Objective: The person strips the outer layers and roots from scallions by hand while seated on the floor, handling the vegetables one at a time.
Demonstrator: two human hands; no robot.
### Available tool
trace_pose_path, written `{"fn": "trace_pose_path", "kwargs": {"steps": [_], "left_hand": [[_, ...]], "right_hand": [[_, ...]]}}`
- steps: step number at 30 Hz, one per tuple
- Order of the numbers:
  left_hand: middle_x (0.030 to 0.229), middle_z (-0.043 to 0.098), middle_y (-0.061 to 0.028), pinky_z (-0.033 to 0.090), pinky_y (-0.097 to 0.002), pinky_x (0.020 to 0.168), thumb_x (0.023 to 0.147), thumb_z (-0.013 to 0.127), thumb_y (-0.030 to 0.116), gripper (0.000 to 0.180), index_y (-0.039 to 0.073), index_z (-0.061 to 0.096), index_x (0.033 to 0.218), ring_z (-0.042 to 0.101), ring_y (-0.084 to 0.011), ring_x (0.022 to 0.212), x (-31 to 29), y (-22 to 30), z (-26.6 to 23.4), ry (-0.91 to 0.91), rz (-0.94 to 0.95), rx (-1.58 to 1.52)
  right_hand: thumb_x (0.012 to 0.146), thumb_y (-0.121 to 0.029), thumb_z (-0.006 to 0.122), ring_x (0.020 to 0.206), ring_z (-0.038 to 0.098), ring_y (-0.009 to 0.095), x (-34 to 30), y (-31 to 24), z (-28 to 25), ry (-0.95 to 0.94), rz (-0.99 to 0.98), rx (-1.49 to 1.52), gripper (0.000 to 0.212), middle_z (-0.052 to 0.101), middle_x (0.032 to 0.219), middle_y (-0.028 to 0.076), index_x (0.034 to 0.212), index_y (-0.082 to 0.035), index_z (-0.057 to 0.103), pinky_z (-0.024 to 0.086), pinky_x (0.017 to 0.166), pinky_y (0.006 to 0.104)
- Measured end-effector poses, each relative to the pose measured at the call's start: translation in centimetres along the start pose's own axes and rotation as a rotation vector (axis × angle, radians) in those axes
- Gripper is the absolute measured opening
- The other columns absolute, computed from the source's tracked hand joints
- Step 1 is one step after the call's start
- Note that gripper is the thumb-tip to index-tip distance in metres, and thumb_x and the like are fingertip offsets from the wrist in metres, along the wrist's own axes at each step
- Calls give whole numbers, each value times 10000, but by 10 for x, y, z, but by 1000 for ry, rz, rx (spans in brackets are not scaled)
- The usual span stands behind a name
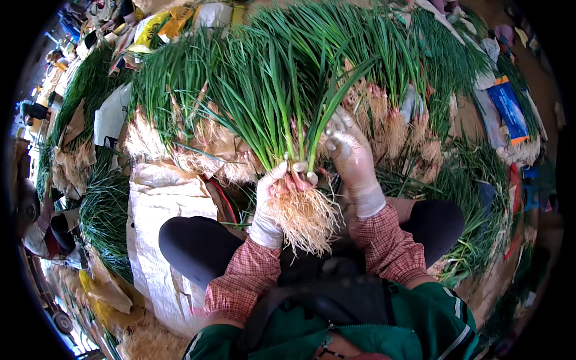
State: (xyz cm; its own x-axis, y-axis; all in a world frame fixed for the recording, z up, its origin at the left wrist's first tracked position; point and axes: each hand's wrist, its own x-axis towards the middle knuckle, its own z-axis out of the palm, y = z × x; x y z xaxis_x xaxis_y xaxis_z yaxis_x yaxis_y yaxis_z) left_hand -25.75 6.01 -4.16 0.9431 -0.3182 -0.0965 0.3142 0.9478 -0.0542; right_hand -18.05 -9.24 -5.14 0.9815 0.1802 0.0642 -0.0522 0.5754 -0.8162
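My left hand (273,191), in a pale glove, is closed around a bunch of green garlic (306,210). Its long green leaves fan upward and away from me, its stem bases are pinkish, and a thick tuft of pale roots hangs toward my lap. Just right of the stems is my right hand (353,153), gloved too, palm partly showing. The fingers on that hand are loosely bent and apart from the thumb, and nothing shows in its grasp. Beyond both hands lies a wide heap of similar plants (192,66), roots toward me.
A white woven sack (165,186) spreads by my left knee (195,246). Loose green leaves (474,210) lie beyond my right knee (437,231). More plant piles (84,102), a blue packet (509,111) and yellow bags (150,27) surround the heap. Other people (36,111) are at far left.
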Motion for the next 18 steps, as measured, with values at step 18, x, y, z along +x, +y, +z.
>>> {"fn": "trace_pose_path", "kwargs": {"steps": [18], "left_hand": [[824, 641, -155, 534, -360, 677, 871, 585, 185, 236, -50, 587, 902, 627, -245, 623, 7, 4, -10, 262, 110, 412]], "right_hand": [[921, -306, 529, 1039, 554, 253, -9, -11, -3, -83, -36, -773, 412, 615, 1094, 137, 1211, -14, 542, 417, 890, 330]]}}
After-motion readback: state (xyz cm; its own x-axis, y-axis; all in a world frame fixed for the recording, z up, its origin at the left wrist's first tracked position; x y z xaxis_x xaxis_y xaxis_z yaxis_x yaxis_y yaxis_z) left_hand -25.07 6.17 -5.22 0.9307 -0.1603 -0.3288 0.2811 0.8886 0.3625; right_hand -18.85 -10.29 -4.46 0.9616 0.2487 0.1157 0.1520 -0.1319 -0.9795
